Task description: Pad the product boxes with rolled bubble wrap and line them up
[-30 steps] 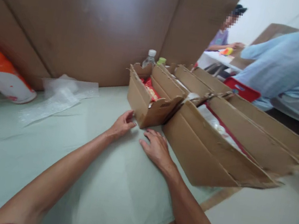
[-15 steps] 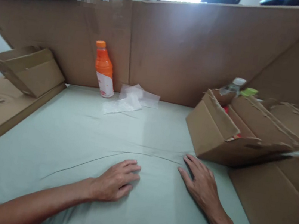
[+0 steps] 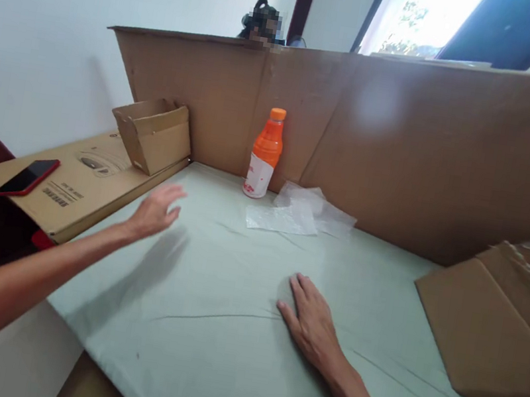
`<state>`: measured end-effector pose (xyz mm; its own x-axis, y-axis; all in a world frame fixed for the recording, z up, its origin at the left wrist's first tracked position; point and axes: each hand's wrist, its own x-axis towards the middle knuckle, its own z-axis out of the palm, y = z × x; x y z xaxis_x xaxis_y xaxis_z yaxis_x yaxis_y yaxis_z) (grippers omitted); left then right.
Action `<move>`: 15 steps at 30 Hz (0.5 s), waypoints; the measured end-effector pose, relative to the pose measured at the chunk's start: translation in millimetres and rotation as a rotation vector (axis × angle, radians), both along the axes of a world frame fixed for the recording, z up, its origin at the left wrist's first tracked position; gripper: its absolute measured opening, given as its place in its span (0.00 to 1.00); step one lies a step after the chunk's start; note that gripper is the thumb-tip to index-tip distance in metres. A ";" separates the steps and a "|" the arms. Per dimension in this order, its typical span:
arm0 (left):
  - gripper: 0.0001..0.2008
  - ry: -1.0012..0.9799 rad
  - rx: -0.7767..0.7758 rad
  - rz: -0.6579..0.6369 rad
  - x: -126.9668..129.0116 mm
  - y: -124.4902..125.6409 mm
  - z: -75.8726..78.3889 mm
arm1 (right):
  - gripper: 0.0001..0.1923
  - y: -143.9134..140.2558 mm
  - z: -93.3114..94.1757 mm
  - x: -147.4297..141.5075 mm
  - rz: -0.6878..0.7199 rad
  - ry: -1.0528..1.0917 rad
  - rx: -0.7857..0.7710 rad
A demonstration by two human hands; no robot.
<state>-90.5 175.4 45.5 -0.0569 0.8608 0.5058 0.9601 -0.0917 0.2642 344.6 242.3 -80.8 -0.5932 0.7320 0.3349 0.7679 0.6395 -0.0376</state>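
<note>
My left hand (image 3: 156,209) is raised over the left part of the pale green cloth (image 3: 233,274), fingers apart and slightly blurred, holding nothing. Its shadow falls on the cloth below. The small open carton (image 3: 160,142) is the thing nearest to it. My right hand (image 3: 311,316) lies flat on the cloth with the thumb spread, nothing in it. Beyond the hands, an orange bottle (image 3: 265,155) with an orange cap and white label stands near the cardboard wall (image 3: 402,160). Clear plastic sheets or bags (image 3: 287,217) lie to the right of the bottle.
At left a flat cardboard box (image 3: 91,181) carries the small carton and a phone with a red edge (image 3: 29,177). Another open cardboard box (image 3: 491,322) stands at the right. Behind the wall, part of a person's head (image 3: 262,24) shows.
The view has turned left, bringing the phone into sight. My left hand has lifted off the cloth and moved left and forward, towards the small carton. My right hand still rests on the cloth.
</note>
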 end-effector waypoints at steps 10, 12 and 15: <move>0.23 0.171 -0.048 0.478 -105.1 98.6 117.8 | 0.28 40.3 2.9 -68.8 0.054 0.093 -0.041; 0.24 0.147 -0.096 0.491 -110.1 105.5 119.4 | 0.28 36.1 9.0 -67.2 0.048 0.084 -0.078; 0.21 0.119 -0.118 0.518 -113.6 106.3 115.9 | 0.28 29.4 20.8 -69.7 0.031 0.069 -0.145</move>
<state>-204.2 281.6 161.3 -0.4373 0.7864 0.4362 0.8955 0.4253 0.1309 274.9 271.7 -60.0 -0.5952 0.7576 0.2680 0.7404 0.6466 -0.1835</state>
